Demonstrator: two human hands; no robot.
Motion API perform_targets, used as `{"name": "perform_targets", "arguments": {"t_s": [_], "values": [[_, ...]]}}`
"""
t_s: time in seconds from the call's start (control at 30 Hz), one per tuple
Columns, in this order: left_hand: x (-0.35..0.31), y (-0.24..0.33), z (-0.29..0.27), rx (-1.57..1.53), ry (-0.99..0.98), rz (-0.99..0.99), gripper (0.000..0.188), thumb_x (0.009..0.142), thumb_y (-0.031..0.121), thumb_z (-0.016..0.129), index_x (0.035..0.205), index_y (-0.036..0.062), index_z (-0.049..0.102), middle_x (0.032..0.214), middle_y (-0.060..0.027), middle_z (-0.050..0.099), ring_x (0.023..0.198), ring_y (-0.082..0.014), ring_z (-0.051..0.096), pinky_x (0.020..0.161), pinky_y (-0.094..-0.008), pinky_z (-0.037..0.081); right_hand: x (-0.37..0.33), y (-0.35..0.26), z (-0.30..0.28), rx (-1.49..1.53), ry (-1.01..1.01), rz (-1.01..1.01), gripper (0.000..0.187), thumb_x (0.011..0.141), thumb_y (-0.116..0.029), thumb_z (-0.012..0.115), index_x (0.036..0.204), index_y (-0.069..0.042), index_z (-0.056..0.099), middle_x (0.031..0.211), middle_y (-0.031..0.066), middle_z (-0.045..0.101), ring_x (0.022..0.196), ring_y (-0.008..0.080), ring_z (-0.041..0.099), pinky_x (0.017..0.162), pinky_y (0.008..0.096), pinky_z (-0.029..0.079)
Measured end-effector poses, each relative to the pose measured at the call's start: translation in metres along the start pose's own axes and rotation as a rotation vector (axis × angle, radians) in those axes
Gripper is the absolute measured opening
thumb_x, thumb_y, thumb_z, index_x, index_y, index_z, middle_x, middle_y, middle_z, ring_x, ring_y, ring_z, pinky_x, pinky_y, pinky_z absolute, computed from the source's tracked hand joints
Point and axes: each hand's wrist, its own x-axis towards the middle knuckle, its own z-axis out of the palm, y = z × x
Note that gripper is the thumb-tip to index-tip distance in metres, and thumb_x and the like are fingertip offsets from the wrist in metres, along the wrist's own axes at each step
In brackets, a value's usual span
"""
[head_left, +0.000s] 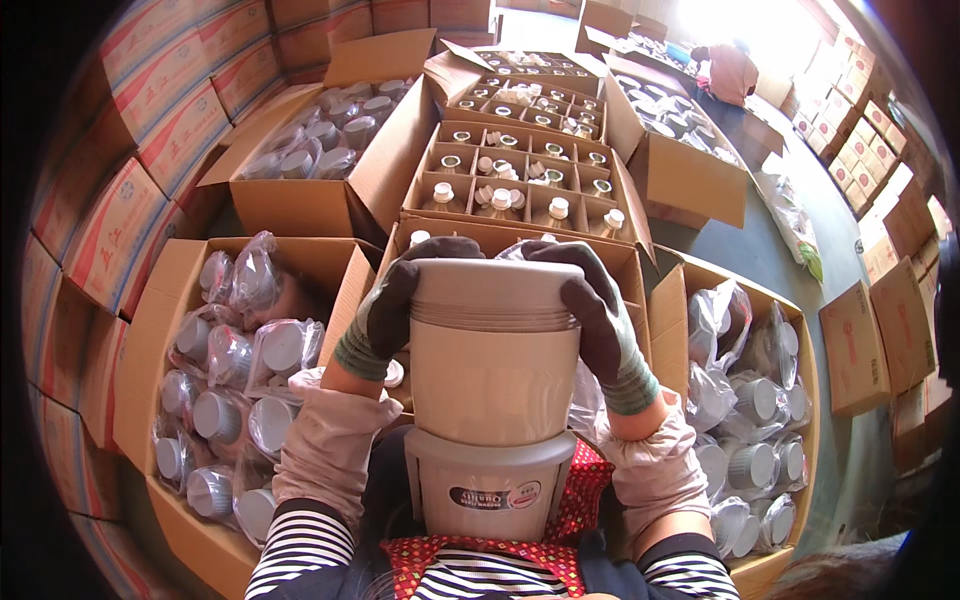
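Observation:
A large beige plastic container (495, 385) with a ribbed upper band stands upright against my body. Its wider lower part carries a dark oval label and a round sticker. My left hand (388, 300), in a dark-coated glove with a green cuff, wraps round the upper left side. On the upper right side, my right hand (608, 315), gloved alike, grips the same container. Just beyond my hands is a divided carton (520, 235) of bottles with white caps (502, 199); the container hides part of it.
An open carton (150, 400) of plastic-wrapped grey-lidded items stands at my left, and a similar carton (800, 400) at my right. More open cartons lie farther off. Printed boxes (130, 230) are stacked along the left. Another person (728, 75) is at the far right.

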Motion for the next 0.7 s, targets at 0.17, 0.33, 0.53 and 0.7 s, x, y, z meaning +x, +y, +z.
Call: {"name": "perform_targets", "arguments": {"t_s": [0.17,0.33,0.53,0.7], "values": [[-0.009,0.011,0.009,0.066,0.087,-0.078,0.086,0.097,0.075,0.046,0.133,-0.0015,0.061,0.126,-0.0123,0.063,0.123,-0.0239,0.059,0.111,-0.039,0.043,-0.004,0.014,0.0,-0.012,-0.029,-0.031,0.053,0.102,-0.044,0.047,0.123,0.002,0.063,0.127,0.015,0.062,0.124,0.0258,0.058,0.109,0.0388,0.042],[-0.023,0.021,0.018,0.001,0.154,-0.121,0.068,0.1,0.058,0.061,0.132,-0.0014,0.062,0.13,-0.0106,0.063,0.121,-0.0206,0.059,0.107,-0.0352,0.045,-0.007,0.027,-0.001,0.08,-0.041,-0.035,0.058,0.104,-0.05,0.042,0.125,0.001,0.061,0.126,0.0136,0.061,0.123,0.0241,0.058,0.109,0.0384,0.042],[-0.012,0.039,0.036,0.131,0.261,0.084,0.076,0.101,0.059,0.059,0.146,-0.0019,0.055,0.14,-0.0142,0.062,0.131,-0.0243,0.056,0.115,-0.0382,0.039,-0.011,0.023,-0.003,0.025,-0.025,-0.014,0.06,0.105,-0.052,0.041,0.127,0.001,0.061,0.125,0.0136,0.061,0.122,0.0237,0.058,0.109,0.0389,0.043],[-0.009,0.035,0.013,0.146,0.097,0.095,0.094,0.101,0.076,0.038,0.15,-0.0035,0.05,0.148,-0.0185,0.058,0.136,-0.0287,0.054,0.12,-0.0409,0.036,0.008,0.009,-0.011,-0.163,-0.063,-0.145,0.061,0.109,-0.05,0.042,0.128,0.004,0.064,0.127,0.0156,0.067,0.12,0.0244,0.062,0.108,0.0382,0.045]]}}
